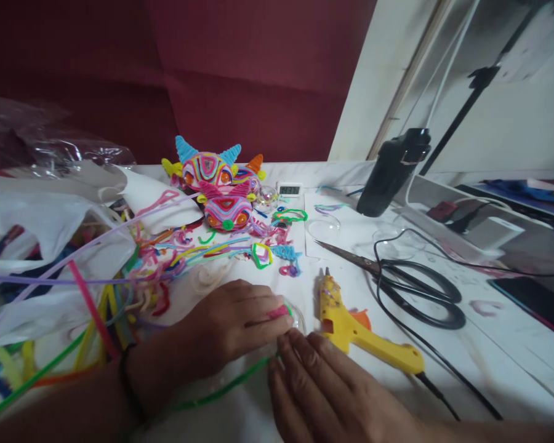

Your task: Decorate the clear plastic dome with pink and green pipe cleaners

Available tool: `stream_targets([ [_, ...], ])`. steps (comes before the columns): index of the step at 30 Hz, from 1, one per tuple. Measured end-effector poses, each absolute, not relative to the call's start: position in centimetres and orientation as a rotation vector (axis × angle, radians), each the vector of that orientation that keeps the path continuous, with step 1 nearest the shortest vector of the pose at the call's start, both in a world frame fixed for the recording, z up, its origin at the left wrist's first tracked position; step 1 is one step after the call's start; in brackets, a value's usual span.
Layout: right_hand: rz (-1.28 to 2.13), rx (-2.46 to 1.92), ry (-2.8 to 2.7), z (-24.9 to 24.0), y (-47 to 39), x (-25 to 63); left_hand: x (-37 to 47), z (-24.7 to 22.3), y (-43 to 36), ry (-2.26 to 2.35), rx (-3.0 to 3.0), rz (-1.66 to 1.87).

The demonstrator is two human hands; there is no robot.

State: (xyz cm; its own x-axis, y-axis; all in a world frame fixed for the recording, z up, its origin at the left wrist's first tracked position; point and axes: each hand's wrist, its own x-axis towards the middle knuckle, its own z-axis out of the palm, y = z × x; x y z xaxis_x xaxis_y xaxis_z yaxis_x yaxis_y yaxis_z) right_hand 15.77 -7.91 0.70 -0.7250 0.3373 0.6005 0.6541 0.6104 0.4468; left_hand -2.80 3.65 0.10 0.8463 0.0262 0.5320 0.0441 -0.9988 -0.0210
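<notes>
Near centre, the left hand [240, 320] and right hand [327, 387] pinch a clear dome [299, 319], apparently barely begun: pink patch [279, 312] on, visible plastic bare, green strip [231, 387] trailing loose. Far left of centre, colourful horned heads [228, 212] look nearly complete.

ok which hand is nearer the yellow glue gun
Right: the right hand is beside the glue gun, on its near side; the left hand is farther off, leftward.

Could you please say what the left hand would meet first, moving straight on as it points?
Probably the clear dome by its fingertips, then the yellow glue gun, though depth is unclear.
</notes>
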Motion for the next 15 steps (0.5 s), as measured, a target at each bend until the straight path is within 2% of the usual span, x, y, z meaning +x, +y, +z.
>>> stream_targets([
  [5, -0.542, -0.933, -2.522, 2.9, -8.8, 18.1, -2.7, 0.2, 3.6, -0.030, -2.939, -0.881],
  [9, -0.500, -1.049, -2.350, 2.2, -9.0, 19.6, -3.1, 0.6, 3.5, -0.029, -2.951, -0.774],
  [15, -0.361, -1.277, -2.401, 1.2, -9.1, 21.9, -3.6, 2.3, 2.7, -0.128, -2.963, -0.565],
])
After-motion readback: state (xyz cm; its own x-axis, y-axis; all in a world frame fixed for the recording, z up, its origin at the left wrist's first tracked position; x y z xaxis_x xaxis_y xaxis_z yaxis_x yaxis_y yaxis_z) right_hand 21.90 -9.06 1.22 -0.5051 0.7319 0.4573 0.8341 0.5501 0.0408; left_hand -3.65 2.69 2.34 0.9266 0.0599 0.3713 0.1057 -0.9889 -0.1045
